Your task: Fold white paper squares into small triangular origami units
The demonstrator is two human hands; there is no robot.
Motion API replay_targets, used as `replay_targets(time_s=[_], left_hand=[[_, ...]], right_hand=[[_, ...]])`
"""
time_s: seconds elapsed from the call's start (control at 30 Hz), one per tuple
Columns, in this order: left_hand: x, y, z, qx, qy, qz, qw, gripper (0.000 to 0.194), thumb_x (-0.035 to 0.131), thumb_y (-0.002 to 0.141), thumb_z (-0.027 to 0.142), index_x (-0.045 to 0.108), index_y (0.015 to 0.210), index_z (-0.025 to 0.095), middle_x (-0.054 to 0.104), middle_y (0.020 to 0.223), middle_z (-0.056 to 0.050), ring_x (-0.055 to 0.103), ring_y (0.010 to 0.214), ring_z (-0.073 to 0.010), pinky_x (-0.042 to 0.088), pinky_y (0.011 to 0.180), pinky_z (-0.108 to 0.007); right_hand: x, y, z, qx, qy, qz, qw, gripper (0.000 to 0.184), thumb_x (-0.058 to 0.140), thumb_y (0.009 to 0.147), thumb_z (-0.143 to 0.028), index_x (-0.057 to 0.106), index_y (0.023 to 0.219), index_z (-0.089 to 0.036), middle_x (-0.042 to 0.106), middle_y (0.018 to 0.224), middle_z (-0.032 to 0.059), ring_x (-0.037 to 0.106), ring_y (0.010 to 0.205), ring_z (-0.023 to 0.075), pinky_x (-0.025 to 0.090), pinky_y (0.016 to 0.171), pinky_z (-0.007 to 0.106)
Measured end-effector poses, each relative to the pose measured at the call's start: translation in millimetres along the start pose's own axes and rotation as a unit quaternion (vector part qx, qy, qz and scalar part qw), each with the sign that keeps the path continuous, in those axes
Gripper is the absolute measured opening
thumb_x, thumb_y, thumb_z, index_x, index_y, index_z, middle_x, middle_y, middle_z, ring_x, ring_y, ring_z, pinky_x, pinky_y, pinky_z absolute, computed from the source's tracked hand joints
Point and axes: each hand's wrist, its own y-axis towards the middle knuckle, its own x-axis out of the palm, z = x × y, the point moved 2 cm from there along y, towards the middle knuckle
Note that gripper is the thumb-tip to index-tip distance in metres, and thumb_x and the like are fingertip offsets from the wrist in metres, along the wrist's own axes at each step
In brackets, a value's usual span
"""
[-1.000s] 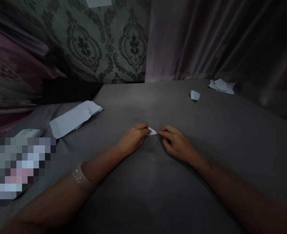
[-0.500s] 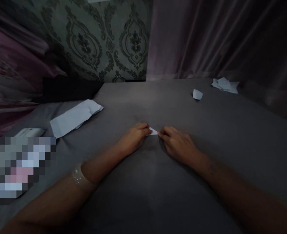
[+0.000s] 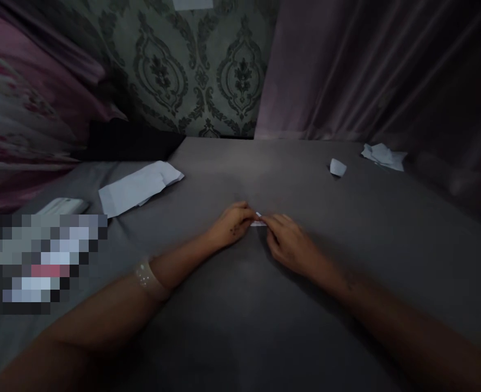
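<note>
A small folded piece of white paper [image 3: 258, 223] lies between my two hands on the grey sheet, mostly covered by fingers. My left hand [image 3: 233, 223] grips its left side, fingers closed. From the other side my right hand [image 3: 288, 239] has its fingertips on the paper's upper part, close against the left fingers. The hands hide most of the paper's shape. A pale bracelet with shiny dots [image 3: 149, 279] circles my left forearm.
White folded sheets [image 3: 136, 190] lie to the left, near a white device [image 3: 65, 207] and a blurred-out patch. A black cloth [image 3: 134, 142] sits behind them. At the far right are a small paper piece [image 3: 338, 167] and crumpled paper [image 3: 384, 156].
My right fingers have moved from the paper's right tip onto its upper part, nearer my left fingers. Less of the white paper shows. The whole view has shifted slightly.
</note>
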Motion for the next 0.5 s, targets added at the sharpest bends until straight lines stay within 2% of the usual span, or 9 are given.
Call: replay_targets(time_s=[0.1, 0.17, 0.27, 0.33, 0.43, 0.5], left_hand=[[-6.6, 3.0, -10.7, -0.099, -0.103, 0.037, 0.989, 0.017, 0.056, 0.082, 0.017, 0.069, 0.093, 0.015, 0.063, 0.081, -0.003, 0.058, 0.075, -0.0148, 0.046, 0.071, -0.026], [-16.0, 1.5, -13.6, -0.133, -0.122, 0.058, 0.982, 0.016, 0.055, 0.082, 0.016, 0.069, 0.091, 0.014, 0.066, 0.081, -0.003, 0.060, 0.077, -0.0157, 0.047, 0.073, -0.027], [-32.3, -8.9, -6.4, -0.094, -0.047, 0.047, 0.993, 0.020, 0.050, 0.084, 0.014, 0.069, 0.091, 0.015, 0.068, 0.091, -0.005, 0.062, 0.085, -0.0172, 0.047, 0.079, -0.028], [-38.8, -20.8, 2.9, -0.039, 0.022, 0.006, 0.999, 0.025, 0.048, 0.085, 0.012, 0.069, 0.099, 0.016, 0.067, 0.099, -0.006, 0.062, 0.090, -0.0177, 0.047, 0.081, -0.028], [-39.2, -39.7, 13.0, 0.000, 0.120, -0.057, 0.991, 0.038, 0.042, 0.089, 0.011, 0.060, 0.121, 0.019, 0.063, 0.108, -0.008, 0.061, 0.096, -0.0187, 0.047, 0.083, -0.029], [-35.6, -48.3, 16.1, 0.012, 0.188, -0.072, 0.979, 0.044, 0.040, 0.090, 0.011, 0.053, 0.131, 0.020, 0.060, 0.113, -0.008, 0.058, 0.099, -0.0203, 0.047, 0.083, -0.031]], right_hand=[[2.3, -2.5, -7.1, -0.002, -0.066, -0.018, 0.998, 0.039, 0.040, 0.090, -0.016, 0.056, 0.124, -0.008, 0.060, 0.108, 0.0157, 0.054, 0.097, 0.0257, 0.048, 0.087, 0.041], [2.7, -3.3, -10.8, 0.004, -0.092, -0.022, 0.996, 0.039, 0.040, 0.092, -0.019, 0.057, 0.125, -0.008, 0.059, 0.109, 0.0158, 0.053, 0.097, 0.0259, 0.048, 0.084, 0.038], [2.2, -2.7, -13.9, 0.004, -0.103, -0.021, 0.994, 0.039, 0.040, 0.093, -0.021, 0.058, 0.125, -0.010, 0.059, 0.109, 0.0147, 0.054, 0.096, 0.0249, 0.049, 0.080, 0.036], [1.9, -1.6, -14.3, 0.005, -0.105, -0.023, 0.994, 0.038, 0.041, 0.092, -0.022, 0.058, 0.124, -0.010, 0.059, 0.107, 0.0145, 0.054, 0.095, 0.0243, 0.049, 0.079, 0.035], [1.7, -0.1, -13.8, 0.005, -0.108, -0.023, 0.994, 0.037, 0.042, 0.092, -0.021, 0.059, 0.123, -0.010, 0.059, 0.105, 0.0142, 0.053, 0.094, 0.0243, 0.048, 0.080, 0.036], [1.9, 0.5, -13.4, 0.000, -0.107, -0.020, 0.994, 0.037, 0.041, 0.092, -0.021, 0.060, 0.122, -0.009, 0.059, 0.104, 0.0137, 0.053, 0.094, 0.0243, 0.047, 0.082, 0.036]])
